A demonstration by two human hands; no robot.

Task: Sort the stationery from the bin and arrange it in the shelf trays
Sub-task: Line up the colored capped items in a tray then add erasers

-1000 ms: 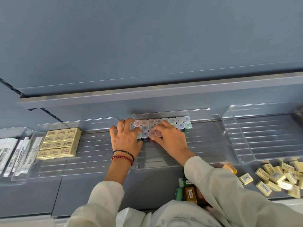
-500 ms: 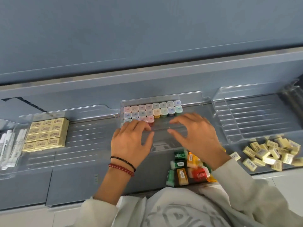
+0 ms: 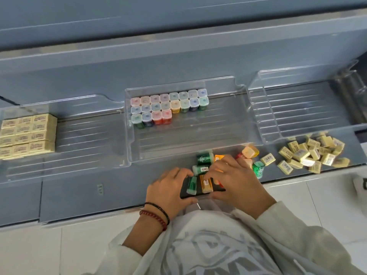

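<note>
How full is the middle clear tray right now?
Partly full. In the middle tray, small coloured boxes stand in three rows at the back left; the remaining ribbed floor shows bare.

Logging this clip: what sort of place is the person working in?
Probably a stationery shop's display shelf. Clear plastic trays sit along a grey shelf. Small coloured boxes stand in rows in one tray and yellow erasers are stacked in another. More barcoded erasers lie loose nearby.
</note>
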